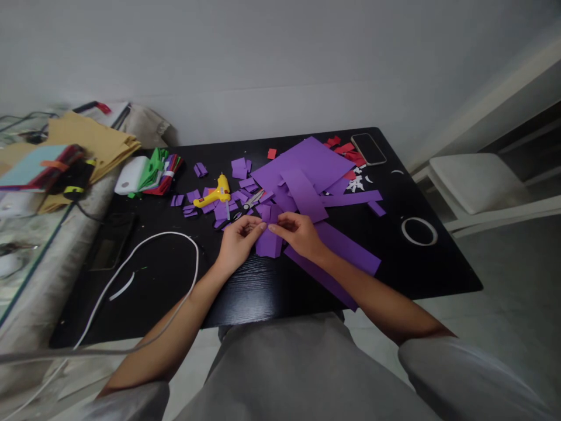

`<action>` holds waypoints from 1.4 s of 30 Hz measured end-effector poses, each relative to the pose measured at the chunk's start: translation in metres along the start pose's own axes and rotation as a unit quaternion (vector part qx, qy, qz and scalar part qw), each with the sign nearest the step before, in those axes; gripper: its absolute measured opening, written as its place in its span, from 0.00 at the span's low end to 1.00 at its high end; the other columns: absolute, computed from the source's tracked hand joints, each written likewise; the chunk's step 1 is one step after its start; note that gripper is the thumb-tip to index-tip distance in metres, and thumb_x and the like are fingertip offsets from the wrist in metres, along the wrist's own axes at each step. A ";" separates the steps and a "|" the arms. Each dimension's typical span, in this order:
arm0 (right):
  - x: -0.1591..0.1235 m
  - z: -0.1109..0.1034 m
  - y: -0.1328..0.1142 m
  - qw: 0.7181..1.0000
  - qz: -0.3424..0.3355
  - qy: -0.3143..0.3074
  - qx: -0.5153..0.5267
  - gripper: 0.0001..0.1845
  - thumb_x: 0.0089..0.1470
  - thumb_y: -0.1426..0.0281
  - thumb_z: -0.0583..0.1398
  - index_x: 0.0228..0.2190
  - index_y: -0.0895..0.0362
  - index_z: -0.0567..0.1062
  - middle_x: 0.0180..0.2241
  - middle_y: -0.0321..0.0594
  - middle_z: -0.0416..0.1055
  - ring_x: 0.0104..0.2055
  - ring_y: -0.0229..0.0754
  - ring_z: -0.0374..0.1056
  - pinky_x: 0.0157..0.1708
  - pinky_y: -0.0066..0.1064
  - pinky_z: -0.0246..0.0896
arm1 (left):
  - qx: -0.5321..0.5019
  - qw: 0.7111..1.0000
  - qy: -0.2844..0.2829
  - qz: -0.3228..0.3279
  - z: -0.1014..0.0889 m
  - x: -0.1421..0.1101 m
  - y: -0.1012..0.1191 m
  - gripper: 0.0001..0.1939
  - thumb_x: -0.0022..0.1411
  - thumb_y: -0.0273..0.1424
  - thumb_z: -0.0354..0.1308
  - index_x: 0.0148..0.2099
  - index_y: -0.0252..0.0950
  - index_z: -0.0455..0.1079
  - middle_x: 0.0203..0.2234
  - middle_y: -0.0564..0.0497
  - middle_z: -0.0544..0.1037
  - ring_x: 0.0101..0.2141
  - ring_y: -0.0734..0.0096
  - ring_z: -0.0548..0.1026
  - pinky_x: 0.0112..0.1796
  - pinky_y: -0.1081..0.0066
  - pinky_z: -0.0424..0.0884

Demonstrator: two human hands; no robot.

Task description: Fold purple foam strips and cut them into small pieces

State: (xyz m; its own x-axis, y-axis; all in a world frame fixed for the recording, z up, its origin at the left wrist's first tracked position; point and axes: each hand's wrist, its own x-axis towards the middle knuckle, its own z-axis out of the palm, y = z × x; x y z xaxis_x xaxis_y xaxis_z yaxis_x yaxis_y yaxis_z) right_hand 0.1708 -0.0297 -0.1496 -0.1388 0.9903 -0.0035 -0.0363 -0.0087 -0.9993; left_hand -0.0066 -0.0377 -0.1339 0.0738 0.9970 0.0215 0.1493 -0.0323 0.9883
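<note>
A piece of purple paper (269, 243) with fold lines is pinched between my two hands near the table's front middle. My left hand (239, 238) grips its left edge with thumb and fingers together. On the other edge, my right hand (300, 233) closes thumb against forefinger. Just beyond my hands lie scissors (254, 200) among small purple paper pieces (239, 168). A yellow glue gun (214, 193) rests on more pieces to the left. Large purple sheets (302, 164) and a wide purple strip (303, 193) overlap behind my right hand; another sheet (350, 248) lies under my right forearm.
Red scraps (350, 153), white scraps (356, 183) and a phone (369, 149) lie at the back right. A white ring (419, 231) sits at the right. Bundled coloured paper (162, 172) stands back left. A white cable (196, 257) loops across my left forearm. A chair (477, 181) stands right.
</note>
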 end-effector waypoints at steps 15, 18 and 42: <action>0.000 -0.003 -0.009 0.999 0.008 -0.025 -0.030 0.21 0.53 0.52 0.63 0.22 0.57 0.76 0.20 0.32 0.65 0.24 0.35 0.59 0.25 0.28 0.55 | 0.027 0.999 -0.014 0.014 0.003 -0.003 -0.003 0.17 0.58 0.45 0.64 0.35 0.35 0.73 0.23 0.55 0.71 0.24 0.75 0.65 0.27 0.74 0.63; 0.000 -0.002 -0.009 1.000 0.014 -0.023 -0.011 0.20 0.50 0.52 0.65 0.22 0.57 0.75 0.21 0.33 0.67 0.25 0.36 0.61 0.26 0.28 0.58 | 0.025 1.000 -0.009 0.015 0.003 -0.002 -0.002 0.17 0.58 0.45 0.64 0.34 0.35 0.73 0.22 0.55 0.69 0.24 0.75 0.64 0.26 0.74 0.62; 0.002 0.000 0.001 0.997 0.053 -0.026 0.045 0.18 0.38 0.60 0.73 0.28 0.57 0.77 0.28 0.36 0.77 0.31 0.39 0.73 0.38 0.33 0.70 | 0.022 0.999 -0.030 0.031 -0.002 -0.003 -0.002 0.14 0.60 0.42 0.64 0.33 0.36 0.70 0.21 0.57 0.67 0.23 0.76 0.63 0.27 0.74 0.62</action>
State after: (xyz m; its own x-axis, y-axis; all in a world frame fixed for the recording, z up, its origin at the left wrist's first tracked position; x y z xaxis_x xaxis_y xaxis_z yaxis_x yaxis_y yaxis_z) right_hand 0.1709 -0.0277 -0.1505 -0.1968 0.9748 -0.1053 -0.1061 -0.1280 -0.9861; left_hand -0.0086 -0.0407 -0.1353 0.1419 0.9873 0.0713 0.1851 -0.0973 0.9779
